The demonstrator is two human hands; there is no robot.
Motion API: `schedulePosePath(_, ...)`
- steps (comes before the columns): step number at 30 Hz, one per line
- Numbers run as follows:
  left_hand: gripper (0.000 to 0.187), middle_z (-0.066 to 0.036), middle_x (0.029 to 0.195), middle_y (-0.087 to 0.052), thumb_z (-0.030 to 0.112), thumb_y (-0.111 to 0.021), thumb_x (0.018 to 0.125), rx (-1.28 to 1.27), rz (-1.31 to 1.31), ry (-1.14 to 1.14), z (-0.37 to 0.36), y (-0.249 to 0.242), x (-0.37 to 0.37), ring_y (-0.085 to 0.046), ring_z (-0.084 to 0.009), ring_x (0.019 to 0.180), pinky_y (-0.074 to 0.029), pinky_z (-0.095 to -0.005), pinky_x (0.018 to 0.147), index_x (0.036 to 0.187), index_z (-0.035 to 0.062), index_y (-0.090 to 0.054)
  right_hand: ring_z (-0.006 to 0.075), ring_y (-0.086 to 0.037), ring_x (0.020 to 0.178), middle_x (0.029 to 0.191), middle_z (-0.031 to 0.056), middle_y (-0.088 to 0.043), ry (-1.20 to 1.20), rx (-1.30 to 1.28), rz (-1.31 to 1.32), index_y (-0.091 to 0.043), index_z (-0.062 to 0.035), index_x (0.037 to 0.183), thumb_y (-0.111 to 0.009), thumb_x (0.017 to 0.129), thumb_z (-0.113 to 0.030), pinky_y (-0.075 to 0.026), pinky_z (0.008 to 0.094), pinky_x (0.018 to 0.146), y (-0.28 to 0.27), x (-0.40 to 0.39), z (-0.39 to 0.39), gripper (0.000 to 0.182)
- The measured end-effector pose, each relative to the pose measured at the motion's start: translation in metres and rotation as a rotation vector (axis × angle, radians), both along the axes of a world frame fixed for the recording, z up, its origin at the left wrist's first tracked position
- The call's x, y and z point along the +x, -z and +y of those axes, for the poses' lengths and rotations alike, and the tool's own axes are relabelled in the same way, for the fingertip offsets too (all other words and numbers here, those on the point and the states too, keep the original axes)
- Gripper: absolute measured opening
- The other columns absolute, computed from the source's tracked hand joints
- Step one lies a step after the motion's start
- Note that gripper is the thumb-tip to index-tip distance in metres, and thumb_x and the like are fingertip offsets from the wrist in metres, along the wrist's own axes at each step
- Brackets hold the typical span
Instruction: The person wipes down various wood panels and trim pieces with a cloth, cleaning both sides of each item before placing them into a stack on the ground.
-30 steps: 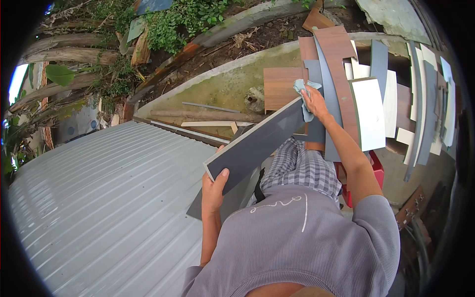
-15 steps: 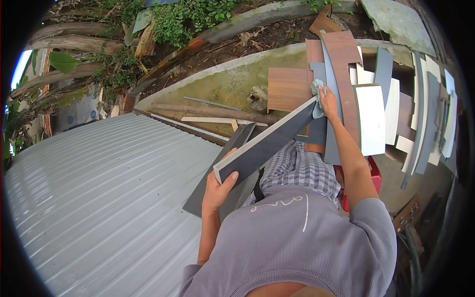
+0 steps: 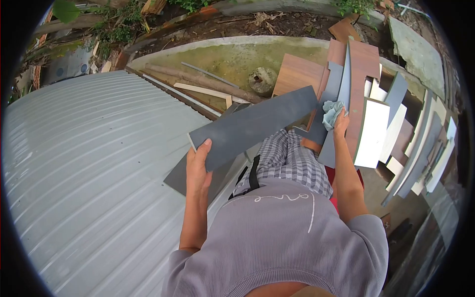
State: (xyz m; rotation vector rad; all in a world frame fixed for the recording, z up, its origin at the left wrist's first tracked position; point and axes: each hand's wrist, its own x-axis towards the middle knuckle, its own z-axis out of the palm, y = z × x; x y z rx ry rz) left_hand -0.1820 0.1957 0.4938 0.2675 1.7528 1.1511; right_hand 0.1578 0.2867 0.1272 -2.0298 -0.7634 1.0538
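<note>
My left hand (image 3: 199, 161) is closed on the near end of a dark grey board (image 3: 255, 126), thumb on its upper face. The board slants up to the right, its broad face turned toward me, with faint pale smudges near the far end. In my right hand (image 3: 341, 123) is a crumpled light blue-green cloth (image 3: 332, 114), held just to the right of the board's far end and apart from it. Under the held board, another dark grey board (image 3: 180, 175) lies partly hidden on the corrugated metal sheet.
Corrugated metal sheeting (image 3: 89, 163) spreads across the left. Brown wood-look panels (image 3: 363, 74), white boards (image 3: 371, 133) and curved grey strips (image 3: 425, 148) are piled at the right. A round concrete piece (image 3: 262, 80) and a thin wooden strip (image 3: 200, 92) lie ahead.
The cloth has come off the board's far end, and my right hand has moved down and right with it. My left hand has turned the board so its broad face shows, shifting it leftward.
</note>
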Motion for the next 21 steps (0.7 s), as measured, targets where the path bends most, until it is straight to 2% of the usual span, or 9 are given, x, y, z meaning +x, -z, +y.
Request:
schedulePosePath(2,0.042,-0.012,0.106,-0.053,0.022,-0.057,0.080,-0.023,0.067,-0.062,0.001,-0.009,-0.017,-0.052,-0.0205,0.096,-0.043,-0.0345,0.082,0.112,-0.0027,-0.047,0.0234,-0.058,0.082,0.088,0.0164,-0.062,-0.005,0.031,0.077,-0.057,0.0079,0.100,-0.042,0.090,-0.035,-0.044,0.0338,0.074,0.009,0.005,-0.020,0.046)
schedulePosePath(5,0.041,-0.011,0.105,-0.053,0.021,-0.057,0.081,0.003,0.160,-0.135,0.003,-0.013,-0.046,-0.052,-0.0206,0.096,-0.043,-0.0342,0.082,0.112,-0.0027,-0.047,0.0202,-0.058,0.078,0.085,0.0127,-0.062,0.024,-0.022,0.127,-0.057,0.0073,0.099,-0.043,0.091,-0.033,-0.045,0.0322,0.071,0.007,0.007,-0.042,0.044)
schedulePosePath(8,0.041,-0.011,0.105,-0.054,0.021,-0.056,0.081,0.102,0.218,-0.170,0.004,-0.002,-0.070,-0.052,-0.0203,0.096,-0.042,-0.0337,0.083,0.113,-0.0031,-0.047,0.0206,-0.059,0.077,0.084,0.0127,-0.061,-0.004,-0.052,0.195,-0.057,0.0074,0.099,-0.043,0.090,-0.035,-0.046,0.0320,0.069,-0.005,0.007,-0.056,0.045)
schedulePosePath(10,0.032,-0.009,0.100,-0.054,0.016,-0.052,0.084,0.182,0.333,-0.191,0.007,0.009,-0.079,-0.052,-0.0165,0.091,-0.041,-0.0284,0.081,0.109,-0.0042,-0.049,0.0202,-0.058,0.075,0.083,0.0128,-0.061,-0.046,-0.034,0.157,-0.057,0.0075,0.098,-0.043,0.090,-0.036,-0.046,0.0317,0.067,-0.001,0.009,-0.060,0.046)
schedulePosePath(12,0.032,-0.009,0.100,-0.054,0.015,-0.052,0.084,0.198,0.363,-0.208,0.005,0.028,-0.095,-0.051,-0.0164,0.091,-0.041,-0.0281,0.081,0.109,-0.0044,-0.048,0.0199,-0.058,0.074,0.082,0.0124,-0.061,-0.061,-0.145,0.056,-0.058,0.0072,0.097,-0.043,0.090,-0.037,-0.045,0.0321,0.067,0.000,0.012,-0.062,0.047)
schedulePosePath(17,0.039,-0.012,0.106,-0.054,0.015,-0.054,0.082,0.201,0.341,-0.275,-0.013,0.090,-0.135,-0.052,-0.0198,0.097,-0.041,-0.0313,0.083,0.114,-0.0048,-0.045,0.0189,-0.056,0.071,0.078,0.0117,-0.060,-0.076,-0.158,0.001,-0.058,0.0066,0.093,-0.043,0.090,-0.038,-0.045,0.0320,0.065,-0.027,0.008,-0.054,0.048)
schedulePosePath(20,0.038,-0.013,0.106,-0.054,0.013,-0.054,0.082,0.195,0.251,-0.412,-0.025,0.143,-0.151,-0.052,-0.0205,0.097,-0.042,-0.0316,0.082,0.114,-0.0055,-0.045,0.0182,-0.056,0.069,0.076,0.0112,-0.059,-0.074,-0.141,-0.007,-0.058,0.0063,0.091,-0.043,0.090,-0.039,-0.044,0.0319,0.063,-0.045,0.003,-0.054,0.048)
schedulePosePath(21,0.034,-0.012,0.103,-0.054,0.011,-0.052,0.083,0.174,0.260,-0.466,-0.027,0.160,-0.151,-0.053,-0.0200,0.092,-0.042,-0.0309,0.080,0.112,-0.0059,-0.046,0.0178,-0.055,0.068,0.075,0.0110,-0.059,-0.077,-0.114,-0.011,-0.059,0.0061,0.091,-0.043,0.090,-0.039,-0.044,0.0320,0.062,-0.050,0.003,-0.056,0.048)
